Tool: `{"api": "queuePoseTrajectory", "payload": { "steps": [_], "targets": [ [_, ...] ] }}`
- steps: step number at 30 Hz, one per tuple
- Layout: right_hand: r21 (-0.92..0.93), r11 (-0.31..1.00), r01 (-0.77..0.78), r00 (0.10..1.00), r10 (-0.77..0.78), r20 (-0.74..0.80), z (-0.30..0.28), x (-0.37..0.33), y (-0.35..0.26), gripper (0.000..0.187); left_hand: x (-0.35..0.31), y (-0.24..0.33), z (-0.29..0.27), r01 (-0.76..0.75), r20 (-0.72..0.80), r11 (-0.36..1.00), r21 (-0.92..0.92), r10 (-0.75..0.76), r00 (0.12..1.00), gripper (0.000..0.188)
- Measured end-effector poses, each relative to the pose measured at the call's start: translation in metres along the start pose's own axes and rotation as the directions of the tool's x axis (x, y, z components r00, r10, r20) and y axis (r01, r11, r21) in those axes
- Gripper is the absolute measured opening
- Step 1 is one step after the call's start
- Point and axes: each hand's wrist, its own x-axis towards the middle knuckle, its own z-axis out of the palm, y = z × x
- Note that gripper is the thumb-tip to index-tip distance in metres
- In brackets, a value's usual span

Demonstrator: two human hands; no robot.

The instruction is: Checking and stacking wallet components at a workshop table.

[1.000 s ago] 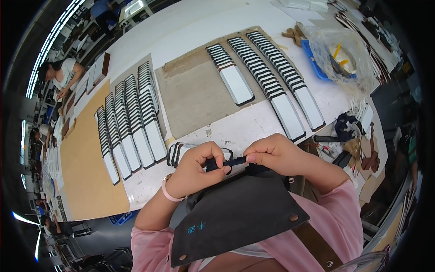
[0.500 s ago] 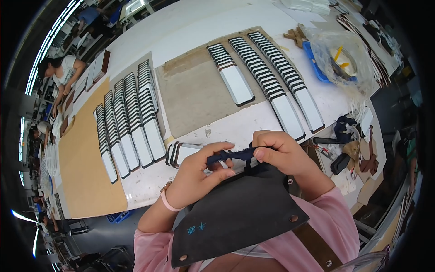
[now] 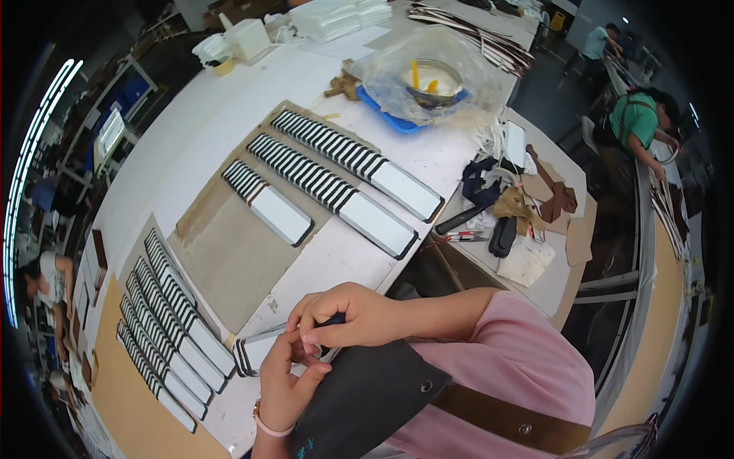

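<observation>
Dark small piece (image 3: pixel 334 320) pinched between both hands, right (image 3: pixel 353 315) over left (image 3: pixel 289 379).

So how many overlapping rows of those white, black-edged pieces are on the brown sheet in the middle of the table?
3: a short row nearest the person, a longer middle row, and the far row toward the blue tray. More rows lie on another sheet to the left.

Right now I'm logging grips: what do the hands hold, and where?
Both hands, left hand and right hand, pinch a small dark piece at its edge; its kind cannot be told.
</observation>
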Motion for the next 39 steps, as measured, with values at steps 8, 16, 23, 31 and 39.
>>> {"api": "queuePoseTrajectory", "payload": {
  "steps": [8,16,23,31,39],
  "targets": [
    [-0.068,0.996,0.052,0.994,-0.058,-0.089,0.002,-0.006,0.008,0.02,0.013,-0.005,0.019,0.006,-0.199,0.986,0.167,0.028,0.98,0.034],
    [-0.19,0.944,0.269,0.937,-0.302,-0.177,0.009,-0.007,0.023,0.017,0.015,-0.005,0.027,0.195,-0.026,0.874,-0.446,-0.23,0.973,0.024],
    [0.228,0.972,-0.063,0.987,0.094,-0.131,0.001,-0.004,0.021,0.035,0.012,-0.02,0.033,0.304,0.193,0.606,-0.735,-0.242,0.951,0.01],
    [0.327,0.879,-0.347,0.916,0.392,-0.084,-0.004,-0.004,0.003,0.035,0.023,-0.011,0.035,0.377,0.276,0.55,-0.745,-0.261,0.925,0.016],
    [0.709,0.684,-0.168,0.942,0.323,-0.088,-0.018,-0.01,0.001,0.041,0.029,0.004,0.034,0.282,0.347,0.875,-0.393,-0.142,0.927,0.028]
  ]
}}
